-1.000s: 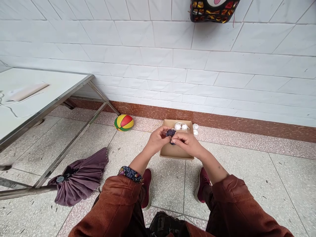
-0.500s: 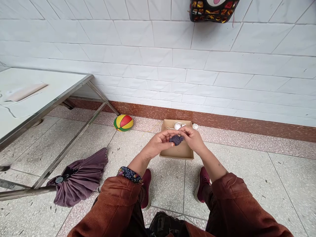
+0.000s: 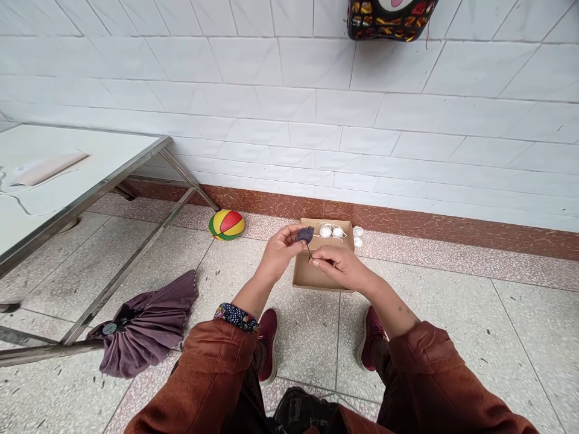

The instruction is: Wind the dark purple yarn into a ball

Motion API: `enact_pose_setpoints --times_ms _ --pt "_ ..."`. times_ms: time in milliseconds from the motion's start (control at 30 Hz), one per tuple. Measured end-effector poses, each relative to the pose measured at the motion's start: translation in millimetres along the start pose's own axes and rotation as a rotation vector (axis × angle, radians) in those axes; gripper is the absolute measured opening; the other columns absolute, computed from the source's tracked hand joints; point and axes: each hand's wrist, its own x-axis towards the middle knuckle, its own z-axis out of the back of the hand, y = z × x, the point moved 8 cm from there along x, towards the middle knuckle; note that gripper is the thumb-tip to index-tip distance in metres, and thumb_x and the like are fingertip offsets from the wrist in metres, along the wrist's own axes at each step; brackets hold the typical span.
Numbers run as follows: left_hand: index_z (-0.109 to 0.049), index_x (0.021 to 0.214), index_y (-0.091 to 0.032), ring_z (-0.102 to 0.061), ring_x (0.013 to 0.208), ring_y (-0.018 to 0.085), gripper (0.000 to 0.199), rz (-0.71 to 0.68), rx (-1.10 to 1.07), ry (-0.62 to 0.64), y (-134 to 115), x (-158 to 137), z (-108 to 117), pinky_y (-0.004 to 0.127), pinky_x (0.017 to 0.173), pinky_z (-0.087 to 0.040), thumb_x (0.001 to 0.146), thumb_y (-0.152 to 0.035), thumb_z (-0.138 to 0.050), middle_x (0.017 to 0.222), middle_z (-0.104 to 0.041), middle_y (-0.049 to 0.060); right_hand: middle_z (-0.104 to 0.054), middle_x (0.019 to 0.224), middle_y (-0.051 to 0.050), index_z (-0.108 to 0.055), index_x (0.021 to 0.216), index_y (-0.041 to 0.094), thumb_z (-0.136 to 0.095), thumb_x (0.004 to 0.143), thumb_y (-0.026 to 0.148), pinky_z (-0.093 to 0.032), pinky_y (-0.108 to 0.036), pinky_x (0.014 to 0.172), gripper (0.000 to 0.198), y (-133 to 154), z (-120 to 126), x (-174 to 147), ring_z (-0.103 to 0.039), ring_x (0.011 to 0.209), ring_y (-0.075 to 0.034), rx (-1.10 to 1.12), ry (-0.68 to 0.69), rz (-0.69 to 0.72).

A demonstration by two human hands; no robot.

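Note:
A small ball of dark purple yarn [image 3: 305, 234] is held between the thumb and fingers of my left hand [image 3: 281, 248]. From the ball a dark strand runs down to my right hand [image 3: 341, 265], whose thumb and forefinger pinch its end. Both hands are above an open cardboard box [image 3: 312, 278] on the floor. In the far part of the box lie two white yarn balls, a left one [image 3: 325, 230] and a right one [image 3: 338, 232], with loose white strands around them. My right hand covers part of the box.
Small white round items [image 3: 357, 231] lie on the floor right of the box. A striped ball [image 3: 227, 225] sits by the wall. At left are a metal-framed table [image 3: 136, 143] and a pleated purple cloth [image 3: 149, 325]. A black basket [image 3: 384, 27] hangs on the tiled wall.
My left hand has turned and moved the yarn ball slightly left and up. My right hand has come down and away from it, drawing out a strand between them. The white balls show more fully.

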Motion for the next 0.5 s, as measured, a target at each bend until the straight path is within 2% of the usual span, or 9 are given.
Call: enact_pose_setpoints --times_ms 133,200,267,367,500 --pt "-0.073 0.102 -0.019 -0.064 0.088 0.016 0.033 -0.024 0.268 0.156 -1.1 -8.7 -19.4 0.032 0.084 -0.05 0.07 -0.019 -0.078 0.103 -0.071 0.006 -0.071 0.088 -0.003 -0.068 0.093 0.023 -0.054 0.102 0.033 -0.05 -0.031 0.077 0.019 2.0 27.8 -0.3 -0.065 0.082 -0.018 0.026 -0.188 -0.012" --pt "-0.073 0.102 -0.02 -0.063 0.087 0.016 0.032 -0.015 0.262 0.268 -1.1 -15.5 -31.3 0.03 0.082 -0.049 0.071 -0.018 -0.077 0.103 -0.069 0.005 -0.07 0.086 -0.003 -0.067 0.09 0.023 -0.056 0.1 0.031 -0.05 -0.031 0.076 0.017 -6.3 39.7 -2.7 -0.064 0.08 -0.018 0.013 -0.295 -0.051" --pt "-0.071 0.11 -0.022 -0.064 0.092 0.016 0.038 0.016 0.141 0.373 -0.9 -21.7 -41.3 0.031 0.086 -0.049 0.072 -0.017 -0.077 0.105 -0.07 0.005 -0.069 0.083 -0.003 -0.067 0.088 0.023 -0.057 0.098 0.03 -0.049 -0.031 0.076 0.016 -16.8 45.3 -5.0 -0.064 0.079 -0.019 -0.003 -0.362 -0.091" --pt "-0.067 0.124 -0.026 -0.064 0.102 0.018 0.054 0.061 -0.092 0.426 -2.3 -25.1 -46.5 0.032 0.092 -0.048 0.073 -0.018 -0.08 0.112 -0.071 0.006 -0.068 0.082 -0.002 -0.066 0.086 0.022 -0.057 0.097 0.027 -0.048 -0.03 0.075 0.015 -30.4 40.1 -5.4 -0.063 0.077 -0.018 -0.009 -0.364 -0.132" --pt "-0.074 0.116 -0.022 -0.063 0.099 0.018 0.045 0.093 -0.226 0.371 -0.1 -21.5 -41.0 0.028 0.082 -0.049 0.072 -0.022 -0.083 0.119 -0.071 0.009 -0.067 0.08 -0.002 -0.066 0.088 0.022 -0.052 0.097 0.021 -0.046 -0.029 0.071 0.017 -42.6 17.9 -3.1 -0.062 0.076 -0.018 -0.059 -0.253 -0.189"
